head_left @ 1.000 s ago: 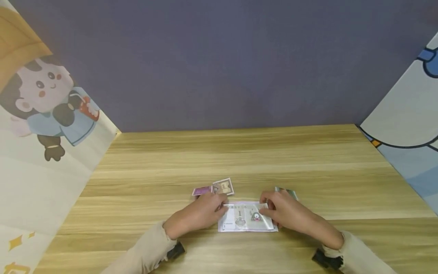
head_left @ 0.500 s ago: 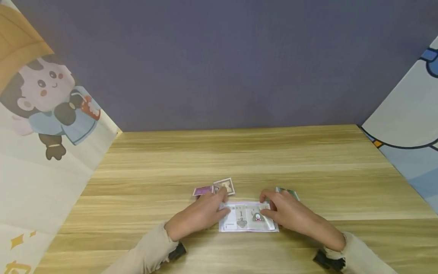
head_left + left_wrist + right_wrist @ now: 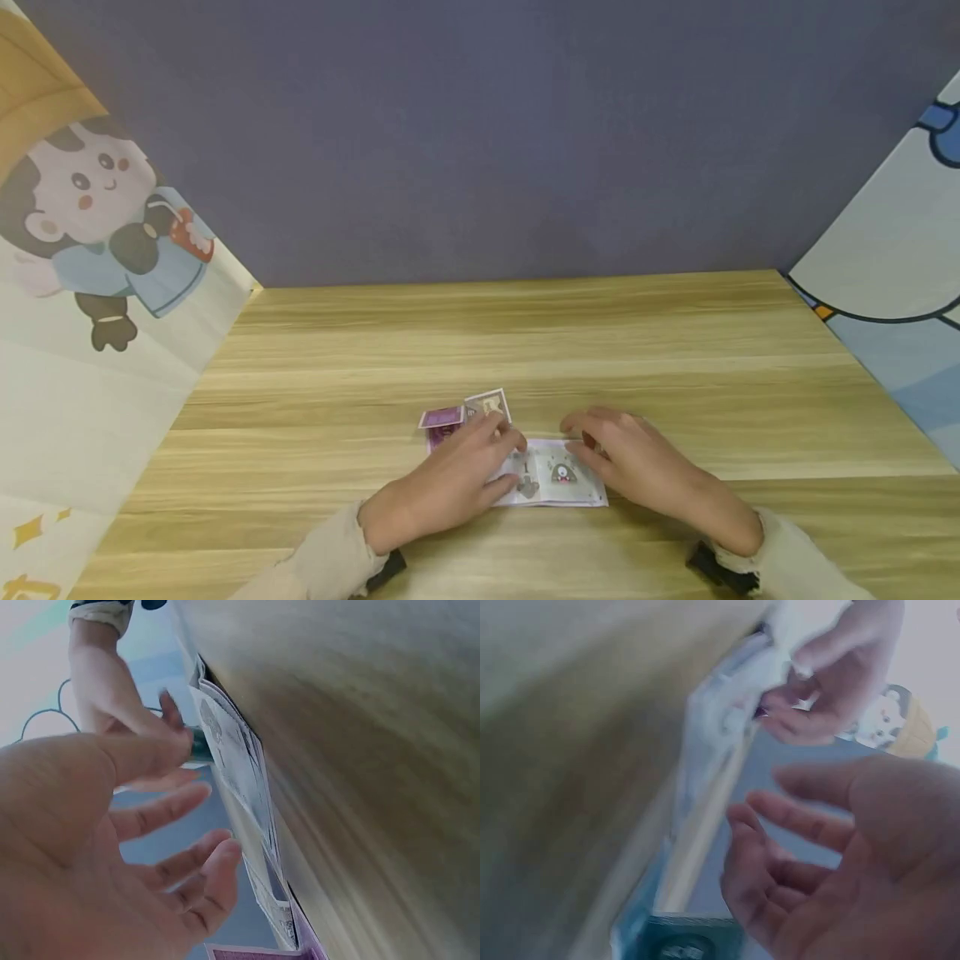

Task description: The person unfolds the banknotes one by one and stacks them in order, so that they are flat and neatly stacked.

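Observation:
A small stack of pale play-money notes (image 3: 570, 490), the top one printed with a 1 and a cartoon figure, lies flat on the wooden table. My left hand (image 3: 450, 483) hovers over its left part, hiding that end; in the left wrist view its fingers are loosely spread beside the notes (image 3: 232, 754) with nothing between them. My right hand (image 3: 641, 458) is at the stack's right end, fingers relaxed. The right wrist view is blurred and shows that hand (image 3: 832, 847) holding nothing, apart from the notes.
Purple notes (image 3: 442, 417) and a brown note (image 3: 487, 402) lie behind my left hand. A green note (image 3: 694, 937) shows near my right hand in the right wrist view. A dark panel (image 3: 510, 150) rises at the table's back, with printed cartoon panels at both sides.
My left hand has moved right, from the stack's left edge to over its left part. My right hand has shifted slightly and now covers the green note in the head view.

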`<state>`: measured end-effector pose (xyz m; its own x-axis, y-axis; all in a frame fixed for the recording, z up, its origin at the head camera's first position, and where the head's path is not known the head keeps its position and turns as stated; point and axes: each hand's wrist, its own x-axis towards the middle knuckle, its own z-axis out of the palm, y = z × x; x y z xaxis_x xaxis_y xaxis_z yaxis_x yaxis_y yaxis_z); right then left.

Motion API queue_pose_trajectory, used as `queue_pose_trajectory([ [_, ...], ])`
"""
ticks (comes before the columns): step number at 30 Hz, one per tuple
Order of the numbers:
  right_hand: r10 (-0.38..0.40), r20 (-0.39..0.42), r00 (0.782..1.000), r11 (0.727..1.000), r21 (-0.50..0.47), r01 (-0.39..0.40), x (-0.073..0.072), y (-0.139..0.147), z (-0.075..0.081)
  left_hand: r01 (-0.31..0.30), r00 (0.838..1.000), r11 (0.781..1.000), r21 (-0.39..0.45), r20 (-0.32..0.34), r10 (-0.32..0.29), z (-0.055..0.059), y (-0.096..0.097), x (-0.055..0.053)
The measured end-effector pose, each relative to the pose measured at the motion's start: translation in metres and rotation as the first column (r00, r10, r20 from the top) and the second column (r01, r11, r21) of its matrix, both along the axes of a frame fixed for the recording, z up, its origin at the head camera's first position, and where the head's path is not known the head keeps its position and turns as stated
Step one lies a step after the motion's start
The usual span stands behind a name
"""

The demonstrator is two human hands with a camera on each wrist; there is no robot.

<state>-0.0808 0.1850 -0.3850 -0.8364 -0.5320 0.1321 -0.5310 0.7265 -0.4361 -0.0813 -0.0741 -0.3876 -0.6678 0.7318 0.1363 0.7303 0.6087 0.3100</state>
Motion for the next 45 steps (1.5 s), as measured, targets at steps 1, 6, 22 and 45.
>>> queue_pose_trajectory([
  [1, 0.007, -0.007, 1.0, 1.0, 0.005, -0.007, 0.001, 0.0, 0.002, 0.024, 1.0, 1.0, -0.005, -0.016, -0.024, 0.001, 0.0, 0.001],
  [6, 0.114, 0.069, 0.991, 0.991, 0.057, -0.118, 0.009, -0.003, 0.005, 0.098, 0.995, 0.994, -0.046, -0.031, -0.099, 0.001, -0.002, 0.004],
  [22, 0.171, -0.001, 0.985, 0.975, 0.148, -0.169, 0.015, -0.005, 0.001, 0.094, 0.992, 0.991, -0.097, -0.073, -0.101, 0.0, 0.001, 0.005],
  [45, 0.188, 0.103, 0.977, 0.972, 0.122, -0.2, 0.019, -0.004, 0.01, 0.134, 0.987, 0.985, -0.105, -0.072, -0.142, 0.001, 0.004, 0.008],
])
